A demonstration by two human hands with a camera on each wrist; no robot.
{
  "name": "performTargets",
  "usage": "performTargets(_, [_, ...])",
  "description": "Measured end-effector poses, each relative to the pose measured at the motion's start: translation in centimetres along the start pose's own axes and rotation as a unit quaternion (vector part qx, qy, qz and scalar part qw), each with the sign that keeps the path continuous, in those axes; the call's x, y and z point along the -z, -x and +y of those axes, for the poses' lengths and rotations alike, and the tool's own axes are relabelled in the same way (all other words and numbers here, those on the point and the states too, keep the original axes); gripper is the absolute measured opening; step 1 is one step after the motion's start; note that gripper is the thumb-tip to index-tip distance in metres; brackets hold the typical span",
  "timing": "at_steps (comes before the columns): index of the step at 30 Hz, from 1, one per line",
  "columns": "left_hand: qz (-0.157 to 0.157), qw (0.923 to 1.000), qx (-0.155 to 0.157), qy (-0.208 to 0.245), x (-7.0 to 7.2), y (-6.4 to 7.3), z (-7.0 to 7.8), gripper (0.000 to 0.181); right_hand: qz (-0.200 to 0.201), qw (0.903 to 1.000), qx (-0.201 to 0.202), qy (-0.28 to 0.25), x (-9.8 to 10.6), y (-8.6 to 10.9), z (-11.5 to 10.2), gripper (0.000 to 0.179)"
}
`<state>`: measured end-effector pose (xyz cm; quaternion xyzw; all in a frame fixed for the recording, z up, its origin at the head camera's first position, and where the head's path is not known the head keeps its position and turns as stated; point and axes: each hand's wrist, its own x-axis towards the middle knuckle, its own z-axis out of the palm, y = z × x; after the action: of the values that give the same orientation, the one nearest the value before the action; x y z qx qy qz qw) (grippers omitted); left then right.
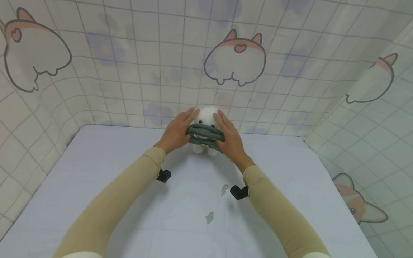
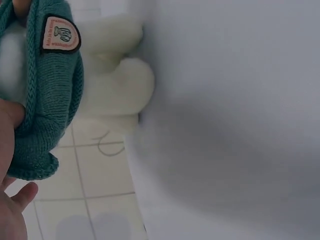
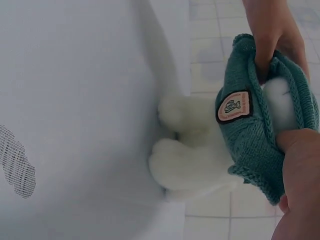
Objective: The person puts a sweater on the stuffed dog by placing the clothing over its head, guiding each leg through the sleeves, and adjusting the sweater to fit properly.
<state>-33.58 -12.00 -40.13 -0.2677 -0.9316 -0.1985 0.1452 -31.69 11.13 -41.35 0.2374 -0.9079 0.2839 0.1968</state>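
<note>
A white plush toy [image 1: 206, 114] with small dark eyes stands upright near the table's far edge. A green knit sweater [image 1: 206, 132] is bunched across the lower part of its face and its body. My left hand [image 1: 175, 132] grips the sweater on the left, fingers beside the toy's head. On the other side my right hand [image 1: 231, 139] holds it likewise, the thumb tucked into the knit opening in the right wrist view. A pink label [image 3: 234, 106] is sewn on the sweater's front. Below it, the toy's white legs [image 2: 122, 87] meet the tabletop.
The table has a pale cover [image 1: 106, 157] with two grey patches, one [image 1: 209, 217] nearer me. Behind it hangs a white gridded curtain [image 1: 161, 79] printed with corgis. A black wrist mount [image 1: 239, 192] juts from my right sleeve, another [image 1: 164, 175] from my left.
</note>
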Motion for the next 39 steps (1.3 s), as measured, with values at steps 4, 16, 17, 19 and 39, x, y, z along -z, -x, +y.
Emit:
performTargets(4, [-0.022,0.9997,-0.001,0.009,-0.1,-0.4,0.1,0.095,-0.011,0.9997,0.006,0.021,0.1,-0.3,0.0,0.096])
performTargets(16, [-0.034,0.9991,-0.008,0.022,-0.2,-0.9,0.7,0.08,-0.013,0.9995,-0.024,0.012,0.6,-0.7,0.1,0.083])
performTargets(17, [-0.038,0.9989,-0.004,0.026,-0.2,-0.9,0.8,0.079,-0.015,0.9994,-0.03,0.005,0.6,-0.7,0.2,0.081])
performTargets(19, [-0.045,0.9982,0.006,0.04,-0.1,-0.9,0.9,0.076,-0.017,0.9989,-0.042,-0.007,0.6,-0.8,0.3,0.076])
performTargets(39, [-0.09,0.957,0.092,0.26,-1.1,-1.0,0.4,0.052,-0.053,0.9844,-0.151,-0.074,1.5,-1.2,0.5,0.034])
